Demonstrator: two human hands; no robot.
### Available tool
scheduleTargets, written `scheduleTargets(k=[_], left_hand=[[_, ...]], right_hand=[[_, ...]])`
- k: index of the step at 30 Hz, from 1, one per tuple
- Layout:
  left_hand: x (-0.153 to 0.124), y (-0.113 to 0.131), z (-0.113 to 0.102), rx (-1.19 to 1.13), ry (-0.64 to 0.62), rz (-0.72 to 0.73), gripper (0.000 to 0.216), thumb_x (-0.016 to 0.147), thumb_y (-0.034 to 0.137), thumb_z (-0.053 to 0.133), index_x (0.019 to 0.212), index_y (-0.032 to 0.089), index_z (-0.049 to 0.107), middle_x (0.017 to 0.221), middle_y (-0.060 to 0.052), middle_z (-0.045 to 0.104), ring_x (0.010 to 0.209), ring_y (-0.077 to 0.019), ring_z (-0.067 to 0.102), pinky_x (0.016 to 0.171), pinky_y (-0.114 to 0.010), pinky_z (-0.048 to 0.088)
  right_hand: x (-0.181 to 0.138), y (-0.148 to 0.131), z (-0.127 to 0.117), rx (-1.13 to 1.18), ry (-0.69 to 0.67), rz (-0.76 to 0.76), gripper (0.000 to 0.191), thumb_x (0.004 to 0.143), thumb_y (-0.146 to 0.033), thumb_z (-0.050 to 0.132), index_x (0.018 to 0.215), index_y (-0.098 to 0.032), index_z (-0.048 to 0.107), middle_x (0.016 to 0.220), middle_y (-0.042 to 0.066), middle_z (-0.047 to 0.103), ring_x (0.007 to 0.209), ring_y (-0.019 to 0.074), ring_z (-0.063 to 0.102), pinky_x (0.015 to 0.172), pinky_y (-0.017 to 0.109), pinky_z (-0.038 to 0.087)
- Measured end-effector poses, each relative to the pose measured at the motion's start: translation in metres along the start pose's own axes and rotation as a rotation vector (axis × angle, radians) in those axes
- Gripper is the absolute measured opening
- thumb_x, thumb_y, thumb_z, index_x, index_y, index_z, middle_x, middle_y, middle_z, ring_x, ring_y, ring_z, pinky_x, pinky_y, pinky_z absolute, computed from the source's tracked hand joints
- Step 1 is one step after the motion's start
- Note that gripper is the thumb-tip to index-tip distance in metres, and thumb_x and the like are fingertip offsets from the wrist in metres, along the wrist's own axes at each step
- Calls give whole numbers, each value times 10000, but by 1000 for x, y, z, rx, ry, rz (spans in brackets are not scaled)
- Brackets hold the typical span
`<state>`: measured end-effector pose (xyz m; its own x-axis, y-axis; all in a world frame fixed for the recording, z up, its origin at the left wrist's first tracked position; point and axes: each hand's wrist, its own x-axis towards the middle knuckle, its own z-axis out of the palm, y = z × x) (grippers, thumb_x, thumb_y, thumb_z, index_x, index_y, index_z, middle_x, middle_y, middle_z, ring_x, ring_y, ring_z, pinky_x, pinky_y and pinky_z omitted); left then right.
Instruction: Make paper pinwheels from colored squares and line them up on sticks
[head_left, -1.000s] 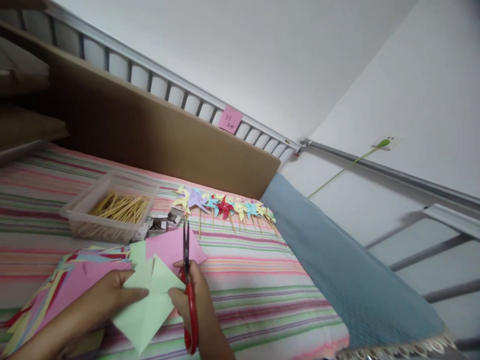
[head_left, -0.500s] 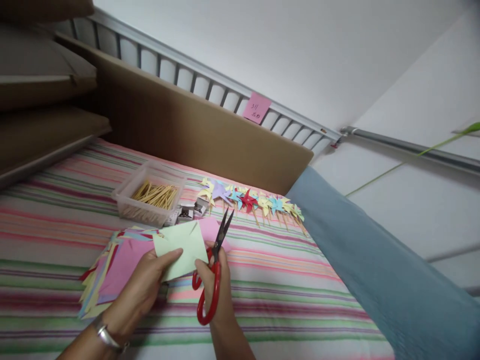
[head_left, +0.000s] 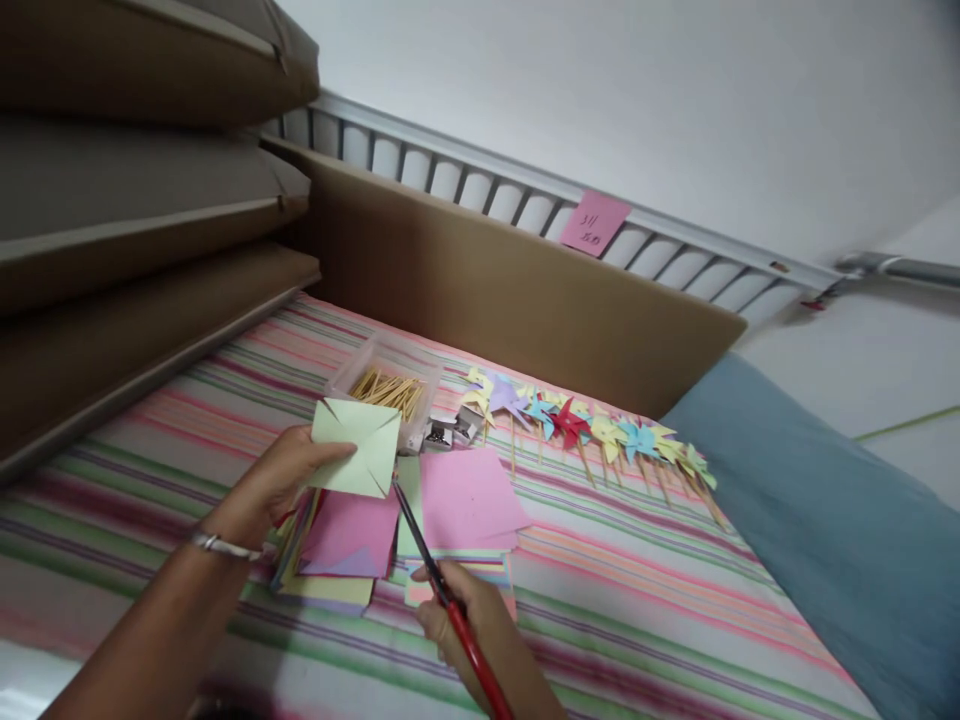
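My left hand (head_left: pixel 296 468) pinches a light green paper square (head_left: pixel 367 432) with slits running in from its corners, thumb on top. My right hand (head_left: pixel 469 605) grips red-handled scissors (head_left: pixel 421 545), whose dark tips point up toward the square's lower right corner. Whether the blades touch the paper I cannot tell. Beneath the left hand lies a stack of coloured paper squares (head_left: pixel 349 535), pink on top. Right of it rests another pile with a pink sheet (head_left: pixel 469 500) uppermost, close above my right hand.
A clear plastic box (head_left: pixel 427 385) holds wooden sticks (head_left: pixel 390 388). Small boxes (head_left: pixel 442 432) with dark bits stand beside it. Paper pinwheels (head_left: pixel 570 424) on sticks lie in a row along a cardboard panel (head_left: pixel 510 290). Stacked brown bundles (head_left: pixel 150 290) rise at left over the striped cloth (head_left: pixel 637 570).
The green square has moved up and left in my left hand, its slits now plainly showing. My right hand has come off the paper, the scissors turned toward it. The view has shifted left.
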<state>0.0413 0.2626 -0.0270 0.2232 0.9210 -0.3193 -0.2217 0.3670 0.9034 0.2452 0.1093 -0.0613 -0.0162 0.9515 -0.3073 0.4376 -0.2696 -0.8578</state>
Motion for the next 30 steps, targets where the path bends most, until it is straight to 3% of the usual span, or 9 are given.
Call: scheduleTargets(k=[7, 13, 30], left_hand=[[3, -5, -1, 53, -113, -21, 323, 509, 214, 784, 808, 101, 736, 779, -116, 751, 674, -259, 679, 634, -317, 512], [4, -6, -5, 67, -163, -26, 264, 534, 216, 773, 777, 117, 745, 747, -97, 748, 623, -233, 666, 588, -285, 490], [3, -14, 14, 69, -172, -87, 237, 488, 204, 766, 700, 113, 715, 697, -87, 734, 624, -238, 654, 638, -322, 481]], right_hand=[[1, -2, 4, -21, -65, 63, 271, 780, -332, 566, 978, -158, 630, 526, -53, 475, 429, 72, 392, 436, 190, 292], [2, -1, 6, -5, 18, 3, 188, 745, -296, 604, 878, -175, 659, 478, -58, 450, 419, 82, 383, 420, 196, 268], [2, -13, 5, -6, 21, -7, 214, 772, -357, 607, 887, -180, 647, 511, -51, 471, 466, 98, 403, 454, 206, 277]])
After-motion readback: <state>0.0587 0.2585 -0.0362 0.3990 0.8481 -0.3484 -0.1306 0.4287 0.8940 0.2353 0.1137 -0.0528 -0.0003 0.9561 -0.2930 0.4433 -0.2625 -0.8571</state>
